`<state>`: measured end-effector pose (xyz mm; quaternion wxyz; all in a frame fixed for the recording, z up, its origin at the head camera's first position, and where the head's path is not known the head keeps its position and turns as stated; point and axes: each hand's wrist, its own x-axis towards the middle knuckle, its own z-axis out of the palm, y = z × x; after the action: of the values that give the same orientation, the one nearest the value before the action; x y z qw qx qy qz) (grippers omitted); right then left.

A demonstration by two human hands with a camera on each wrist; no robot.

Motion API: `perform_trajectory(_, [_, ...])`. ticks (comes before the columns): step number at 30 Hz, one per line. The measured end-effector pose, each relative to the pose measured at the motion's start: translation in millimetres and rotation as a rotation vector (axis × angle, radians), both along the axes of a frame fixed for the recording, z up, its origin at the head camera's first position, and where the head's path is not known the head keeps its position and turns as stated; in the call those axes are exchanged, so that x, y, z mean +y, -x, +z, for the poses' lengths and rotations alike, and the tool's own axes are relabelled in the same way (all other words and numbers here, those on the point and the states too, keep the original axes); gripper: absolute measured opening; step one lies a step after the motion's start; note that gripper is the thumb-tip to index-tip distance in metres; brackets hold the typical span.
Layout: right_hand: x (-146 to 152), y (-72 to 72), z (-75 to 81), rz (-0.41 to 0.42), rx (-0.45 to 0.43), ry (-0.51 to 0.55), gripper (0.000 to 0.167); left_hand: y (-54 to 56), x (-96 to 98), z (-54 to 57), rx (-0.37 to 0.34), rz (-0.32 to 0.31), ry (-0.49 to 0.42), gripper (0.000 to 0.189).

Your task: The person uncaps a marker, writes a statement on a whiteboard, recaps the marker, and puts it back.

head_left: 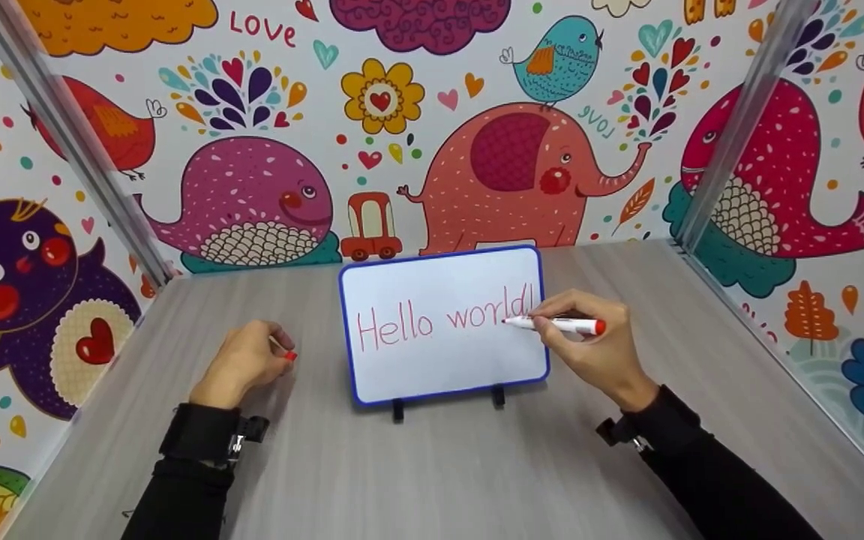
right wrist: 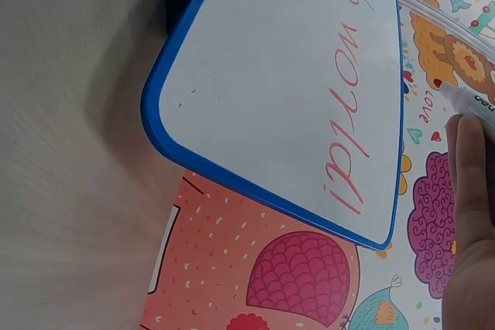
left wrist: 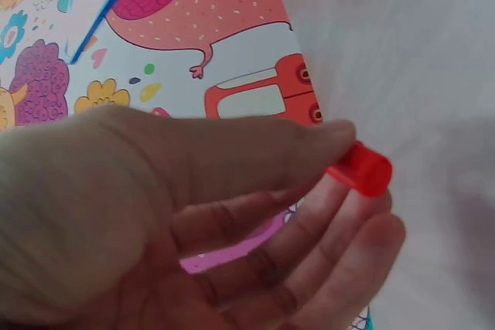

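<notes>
A small whiteboard (head_left: pixel 439 367) with a blue frame stands tilted back on two black feet. "Hello world!" is written on it in red. My right hand (head_left: pixel 597 341) pinches a white marker (head_left: pixel 568 325) with a red end, its uncapped red tip in front of the board below the writing. In the right wrist view the marker (right wrist: pixel 469 100) shows at the right edge, apart from the board (right wrist: pixel 263 90). Left of the board, my left hand (head_left: pixel 248 360) holds a red marker cap (left wrist: pixel 363 169) between thumb and fingers, just above the table.
The board stands near the back of a grey wood-grain table (head_left: pixel 432 480). Walls printed with cartoon animals (head_left: pixel 507 172) close in the back and both sides. Metal posts (head_left: pixel 79 142) rise at the back corners.
</notes>
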<state>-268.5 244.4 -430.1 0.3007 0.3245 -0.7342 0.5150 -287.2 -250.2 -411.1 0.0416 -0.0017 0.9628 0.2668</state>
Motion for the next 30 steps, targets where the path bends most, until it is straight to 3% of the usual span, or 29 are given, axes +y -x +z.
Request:
perform_trajectory(11, [-2.4, 0.0, -2.5, -0.017, -0.007, -0.016, 0.021, -6.6, 19.1, 12.8, 0.178, -0.025, -0.014, 0.016])
perform_trajectory(22, [-3.7, -0.7, -3.0, 0.01, -0.014, 0.01, 0.023, -19.2, 38.2, 27.8, 0.218, -0.015, -0.082, 0.022])
perform_trajectory(30, [-6.9, -2.2, -3.4, 0.012, -0.009, 0.021, 0.024, -27.0, 48.3, 34.0, 0.293, -0.035, -0.118, 0.023])
